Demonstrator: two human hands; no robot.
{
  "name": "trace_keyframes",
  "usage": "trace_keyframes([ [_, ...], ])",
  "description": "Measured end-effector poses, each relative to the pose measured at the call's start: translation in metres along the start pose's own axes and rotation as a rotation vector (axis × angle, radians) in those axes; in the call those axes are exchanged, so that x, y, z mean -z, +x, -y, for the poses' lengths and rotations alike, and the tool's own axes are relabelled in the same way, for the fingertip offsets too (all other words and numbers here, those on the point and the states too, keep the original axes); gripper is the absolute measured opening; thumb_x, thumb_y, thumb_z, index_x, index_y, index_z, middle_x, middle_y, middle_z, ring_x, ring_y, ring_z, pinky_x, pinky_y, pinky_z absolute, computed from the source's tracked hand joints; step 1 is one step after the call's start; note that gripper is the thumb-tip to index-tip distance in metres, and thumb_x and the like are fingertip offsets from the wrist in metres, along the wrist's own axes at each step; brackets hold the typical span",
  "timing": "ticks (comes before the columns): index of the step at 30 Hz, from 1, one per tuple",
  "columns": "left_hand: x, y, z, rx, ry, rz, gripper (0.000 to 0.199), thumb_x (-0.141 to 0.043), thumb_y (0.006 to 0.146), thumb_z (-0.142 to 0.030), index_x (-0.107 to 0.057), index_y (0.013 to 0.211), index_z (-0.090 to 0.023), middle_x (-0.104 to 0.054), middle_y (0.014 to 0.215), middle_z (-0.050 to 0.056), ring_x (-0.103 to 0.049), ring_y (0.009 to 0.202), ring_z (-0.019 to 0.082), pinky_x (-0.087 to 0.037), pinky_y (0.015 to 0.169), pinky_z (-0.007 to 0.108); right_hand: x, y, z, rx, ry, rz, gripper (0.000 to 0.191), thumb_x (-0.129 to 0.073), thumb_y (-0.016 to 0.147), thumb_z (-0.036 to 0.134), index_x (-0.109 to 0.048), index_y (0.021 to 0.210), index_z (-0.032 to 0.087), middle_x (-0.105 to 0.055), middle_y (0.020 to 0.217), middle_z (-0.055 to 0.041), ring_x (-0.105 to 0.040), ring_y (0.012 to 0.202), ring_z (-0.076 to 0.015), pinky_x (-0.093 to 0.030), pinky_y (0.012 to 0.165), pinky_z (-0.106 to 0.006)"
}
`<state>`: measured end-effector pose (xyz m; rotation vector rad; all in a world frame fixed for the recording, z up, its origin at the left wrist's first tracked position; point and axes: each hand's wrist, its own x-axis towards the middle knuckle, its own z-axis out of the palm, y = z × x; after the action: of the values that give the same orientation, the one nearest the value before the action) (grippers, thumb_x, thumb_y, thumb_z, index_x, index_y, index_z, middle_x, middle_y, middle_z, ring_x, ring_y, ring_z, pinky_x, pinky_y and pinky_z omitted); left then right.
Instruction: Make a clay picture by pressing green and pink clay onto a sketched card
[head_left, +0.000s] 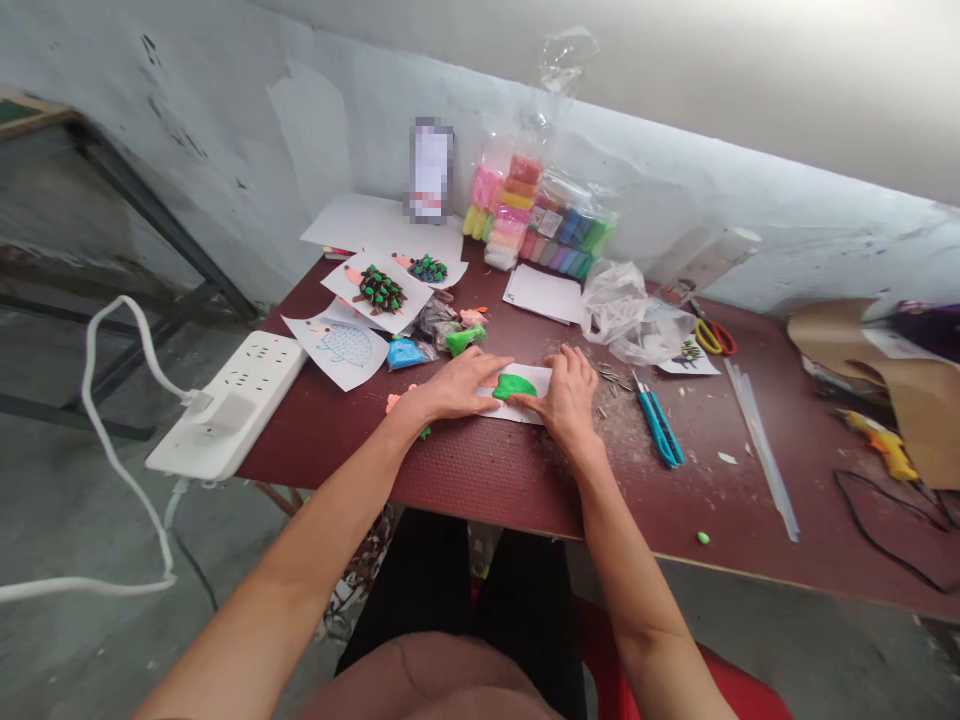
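Note:
My left hand [457, 385] lies flat on the left end of a white paper strip [495, 406] on the maroon table [420, 470]. My right hand [568, 395] presses down at the strip's right end, with its fingers against a flattened piece of green modelling clay [514, 387]. The clay sits on the paper between my hands. Beyond my left hand is a smaller green clay lump [465, 340], next to a bag of blue clay [409, 352]. Neither hand grips anything.
Paper hedgehog crafts [381, 290] and a clay packet bag [540, 210] stand at the back. Right of my hands lie a blue craft knife [660, 430], scissors [714, 337] and a yellow glue gun [881, 445]. A white power strip [225, 405] sits at the left edge.

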<state>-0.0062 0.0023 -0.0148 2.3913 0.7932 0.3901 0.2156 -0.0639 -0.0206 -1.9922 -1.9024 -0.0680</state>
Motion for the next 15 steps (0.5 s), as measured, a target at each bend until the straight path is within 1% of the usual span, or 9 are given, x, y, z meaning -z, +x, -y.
trace_keyframes([
  [6, 0.0007, -0.0003, -0.0011, -0.010, -0.002, -0.002, 0.071, -0.069, 0.087, -0.031, -0.050, 0.155, -0.022, -0.065, 0.140, 0.009, -0.052, 0.125, 0.029, -0.042, 0.114, 0.046, -0.0028, -0.0010, -0.0034, 0.018, 0.007, -0.011, 0.068, -0.069, 0.083, 0.076, -0.062, 0.118, 0.018, -0.053, 0.151, -0.0291, -0.041, 0.148, -0.0417, -0.030, 0.116, -0.059],
  [10, 0.0017, -0.0006, -0.0026, 0.021, 0.000, 0.008, 0.072, -0.069, 0.087, -0.031, -0.050, 0.155, -0.020, -0.063, 0.142, 0.010, -0.051, 0.127, 0.030, -0.042, 0.115, 0.046, -0.0035, -0.0015, -0.0030, 0.002, 0.017, -0.015, 0.069, -0.065, 0.085, 0.078, -0.063, 0.116, 0.017, -0.055, 0.149, -0.0294, -0.042, 0.147, -0.0420, -0.030, 0.115, -0.058],
  [15, 0.0028, -0.0014, -0.0049, 0.024, -0.010, 0.014, 0.073, -0.069, 0.086, -0.030, -0.049, 0.156, -0.017, -0.063, 0.144, 0.011, -0.051, 0.126, 0.030, -0.041, 0.115, 0.046, -0.0037, -0.0016, -0.0036, 0.001, 0.027, -0.028, 0.071, -0.063, 0.085, 0.079, -0.063, 0.116, 0.016, -0.056, 0.148, -0.0294, -0.043, 0.146, -0.0418, -0.030, 0.115, -0.058],
])
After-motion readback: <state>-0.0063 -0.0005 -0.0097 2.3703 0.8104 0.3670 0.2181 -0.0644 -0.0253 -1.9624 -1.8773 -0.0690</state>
